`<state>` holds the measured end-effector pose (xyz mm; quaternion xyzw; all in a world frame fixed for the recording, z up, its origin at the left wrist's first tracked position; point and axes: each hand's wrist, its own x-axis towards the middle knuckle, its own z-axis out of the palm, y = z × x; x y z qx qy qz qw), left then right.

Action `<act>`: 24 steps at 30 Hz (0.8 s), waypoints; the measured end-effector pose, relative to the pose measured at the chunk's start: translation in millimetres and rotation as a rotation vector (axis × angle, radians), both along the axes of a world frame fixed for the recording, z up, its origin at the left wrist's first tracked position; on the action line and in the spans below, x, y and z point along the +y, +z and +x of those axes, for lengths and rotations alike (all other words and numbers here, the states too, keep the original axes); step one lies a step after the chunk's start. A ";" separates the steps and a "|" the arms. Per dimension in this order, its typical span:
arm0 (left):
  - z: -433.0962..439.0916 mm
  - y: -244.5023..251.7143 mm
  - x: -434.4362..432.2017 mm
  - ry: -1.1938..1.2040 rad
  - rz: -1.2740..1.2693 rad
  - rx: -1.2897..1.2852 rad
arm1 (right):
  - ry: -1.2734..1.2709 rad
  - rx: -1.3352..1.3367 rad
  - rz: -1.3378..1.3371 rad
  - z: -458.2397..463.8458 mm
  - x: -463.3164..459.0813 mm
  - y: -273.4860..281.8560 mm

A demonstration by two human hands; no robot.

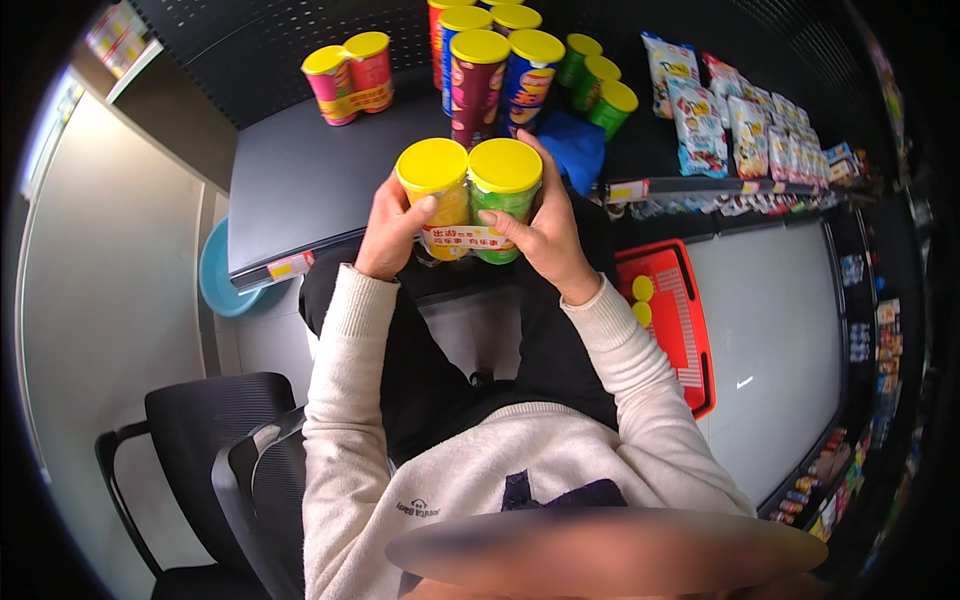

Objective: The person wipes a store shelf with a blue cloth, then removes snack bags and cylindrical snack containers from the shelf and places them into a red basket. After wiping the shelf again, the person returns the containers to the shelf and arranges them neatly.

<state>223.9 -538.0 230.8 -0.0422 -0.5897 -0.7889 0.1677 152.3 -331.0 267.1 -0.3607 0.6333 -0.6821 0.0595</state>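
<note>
Between my two hands is a banded twin pack of potato chip canisters, one a yellow canister and the other a green canister, both with yellow lids. My left hand grips the yellow one from its outer side, thumb across the front. On the green one, my right hand has its thumb near the printed paper band. The pack is upright, tilted a little, above my lap at the shelf's front edge. Just behind it stand a maroon canister and a blue canister.
A pink and red twin pack stands on the dark shelf. Beside the green canisters lies a blue cloth. Snack bags line the right. A red basket, a light-blue basin and a black chair surround me.
</note>
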 end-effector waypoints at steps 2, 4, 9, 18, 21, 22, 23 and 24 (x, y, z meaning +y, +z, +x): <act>-1.6 -1.5 -5.0 -0.035 -0.023 0.039 | -0.041 -0.021 -0.093 0.5 17.8 8.3; -6.7 -4.3 -9.4 0.060 0.030 0.050 | -0.116 -0.006 -0.129 -5.7 46.9 18.7; 3.0 -11.2 -27.6 0.098 0.196 0.070 | -0.403 0.080 -0.169 -29.3 153.3 21.5; 9.7 -15.0 -29.6 0.032 0.157 0.046 | -1.016 -0.051 0.304 -46.8 326.4 -123.2; 4.3 -18.5 -30.7 -0.011 0.131 0.000 | -1.149 -0.079 0.491 -45.7 350.3 -169.9; 2.8 -20.1 -30.5 -0.014 0.133 -0.013 | -1.182 -0.082 0.515 -47.6 355.0 -180.4; 2.5 -21.7 -30.5 -0.006 0.125 -0.028 | -1.218 -0.096 0.544 -48.6 358.2 -189.7; 2.3 -22.9 -30.3 0.001 0.117 -0.044 | -1.257 -0.089 0.510 -51.5 361.0 -197.1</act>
